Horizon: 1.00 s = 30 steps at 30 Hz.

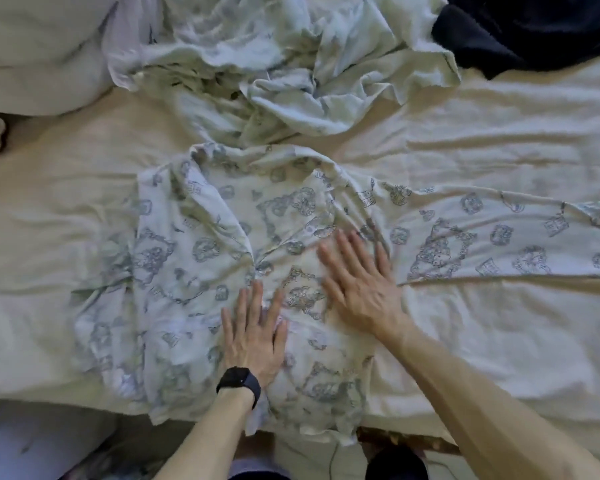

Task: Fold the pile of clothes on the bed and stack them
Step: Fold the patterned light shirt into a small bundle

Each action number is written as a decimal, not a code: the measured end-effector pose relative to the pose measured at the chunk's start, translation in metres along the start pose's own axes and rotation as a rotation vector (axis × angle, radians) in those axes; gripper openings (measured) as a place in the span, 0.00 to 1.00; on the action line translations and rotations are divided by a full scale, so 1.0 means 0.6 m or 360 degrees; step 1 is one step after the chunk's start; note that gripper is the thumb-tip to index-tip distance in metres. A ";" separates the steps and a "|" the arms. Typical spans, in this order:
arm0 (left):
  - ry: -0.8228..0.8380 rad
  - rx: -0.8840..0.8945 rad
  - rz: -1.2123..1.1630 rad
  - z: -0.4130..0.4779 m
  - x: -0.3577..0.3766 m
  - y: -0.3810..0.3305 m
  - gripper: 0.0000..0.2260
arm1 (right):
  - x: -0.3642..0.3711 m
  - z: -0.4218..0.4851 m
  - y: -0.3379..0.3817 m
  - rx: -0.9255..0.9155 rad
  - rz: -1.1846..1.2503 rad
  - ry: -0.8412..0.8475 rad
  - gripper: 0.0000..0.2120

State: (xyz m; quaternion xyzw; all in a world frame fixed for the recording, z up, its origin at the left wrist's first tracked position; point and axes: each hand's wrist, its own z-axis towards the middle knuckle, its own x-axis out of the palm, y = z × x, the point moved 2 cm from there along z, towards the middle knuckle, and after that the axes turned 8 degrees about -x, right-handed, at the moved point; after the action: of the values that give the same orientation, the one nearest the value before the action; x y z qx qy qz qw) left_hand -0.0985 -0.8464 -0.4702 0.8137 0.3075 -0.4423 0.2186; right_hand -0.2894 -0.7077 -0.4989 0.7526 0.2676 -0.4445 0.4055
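Your left hand point(253, 337) lies palm down on the printed garment point(201, 244), fingers straight and spread, holding nothing. Your right hand point(357, 282) is just beside it, a little farther in. It is equally flat and wide on the same cloth, and its fingertips are blurred.

The risk starts under your palms. The fabric there is bunched into ridges, so pressing is likely to set the creases rather than clear them. If you push both hands the same way, you may drag the whole garment, whose hem already hangs over the near edge of the bed point(49, 209).

Your left forearm comes almost straight in from that edge, with a black watch point(239, 382) on the wrist. Your right arm reaches in on a diagonal from the right, the hand angled leftward.

One long part of the garment trails toward the right edge and could twist in a fold. The unfolded pile point(274, 64) lies just beyond, toward the far edge, close enough to snag. A dark cloth point(534, 29) fills the far right corner.
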 end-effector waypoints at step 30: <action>0.0361 -0.0696 -0.1691 -0.002 -0.038 0.659 0.13 | 0.097 0.207 0.586 0.0249 0.0182 0.0595 0.35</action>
State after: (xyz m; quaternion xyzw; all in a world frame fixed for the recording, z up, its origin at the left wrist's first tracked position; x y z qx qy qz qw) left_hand 0.1669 -1.1353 -0.4169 0.5262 0.7789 -0.3277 0.0953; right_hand -0.0506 -0.9962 -0.4537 0.8651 0.2598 -0.2928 0.3137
